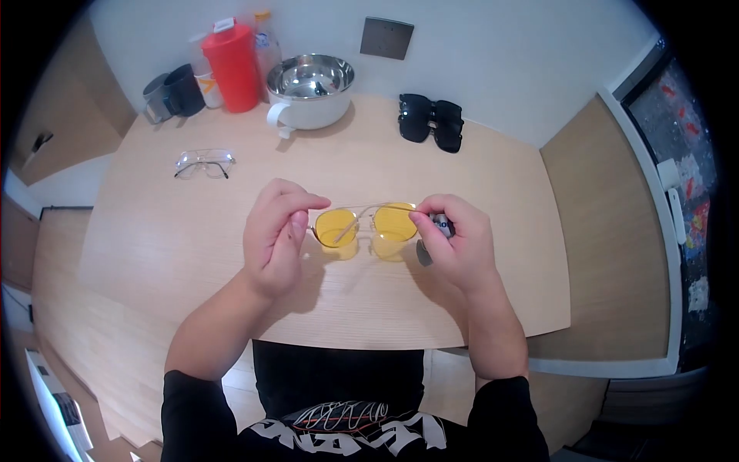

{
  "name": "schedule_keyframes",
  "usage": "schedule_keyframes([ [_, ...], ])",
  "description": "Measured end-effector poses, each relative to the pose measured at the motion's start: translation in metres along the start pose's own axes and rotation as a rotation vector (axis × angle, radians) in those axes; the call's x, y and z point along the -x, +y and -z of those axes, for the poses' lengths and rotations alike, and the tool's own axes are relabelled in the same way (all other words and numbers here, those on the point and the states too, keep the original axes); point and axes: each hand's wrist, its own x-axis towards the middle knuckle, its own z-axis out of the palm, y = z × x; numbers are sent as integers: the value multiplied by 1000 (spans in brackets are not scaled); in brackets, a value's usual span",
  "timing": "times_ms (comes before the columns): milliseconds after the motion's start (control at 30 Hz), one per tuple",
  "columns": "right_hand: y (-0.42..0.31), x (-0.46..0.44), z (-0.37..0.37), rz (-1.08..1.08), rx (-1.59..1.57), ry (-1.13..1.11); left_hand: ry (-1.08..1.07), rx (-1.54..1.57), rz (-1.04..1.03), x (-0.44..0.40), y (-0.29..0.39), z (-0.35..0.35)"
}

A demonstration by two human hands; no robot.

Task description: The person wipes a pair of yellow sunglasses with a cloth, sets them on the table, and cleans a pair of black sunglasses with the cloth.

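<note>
A pair of yellow-lensed glasses (396,223) with a thin metal frame is between my two hands, over the near middle of the table. My left hand (279,235) is closed at one outer edge of the frame, with its index finger stretched along the top. At the other edge, my right hand (460,240) pinches the frame between thumb and fingers. One thin temple arm crosses the lenses. Yellow-tinted shadows show on the wood below. Partly hidden behind my right hand are a dark lens-like piece (423,252) and a small object with lettering (441,224).
Clear-lensed glasses (204,165) lie at the left of the table (192,254). Dark sunglasses (431,123) lie at the back right. Along the wall stand a steel-lined white bowl (312,88), a red jug (232,69), dark mugs (183,91) and a bottle (266,50).
</note>
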Motion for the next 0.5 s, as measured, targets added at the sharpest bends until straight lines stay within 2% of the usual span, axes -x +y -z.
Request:
schedule_keyframes([
  [133, 5, 1, -1, -79, -69, 21, 90, 38, 8, -2, -4, -1],
  [233, 11, 1, -3, -70, -78, 73, 62, 9, -35, -2, -6, 3],
  [400, 8, 0, -5, -56, -163, 204, -140, 215, -251, -4, -8, 9],
  [500, 10, -1, -5, 60, -125, 264, -273, 312, -404, -8, -7, 3],
])
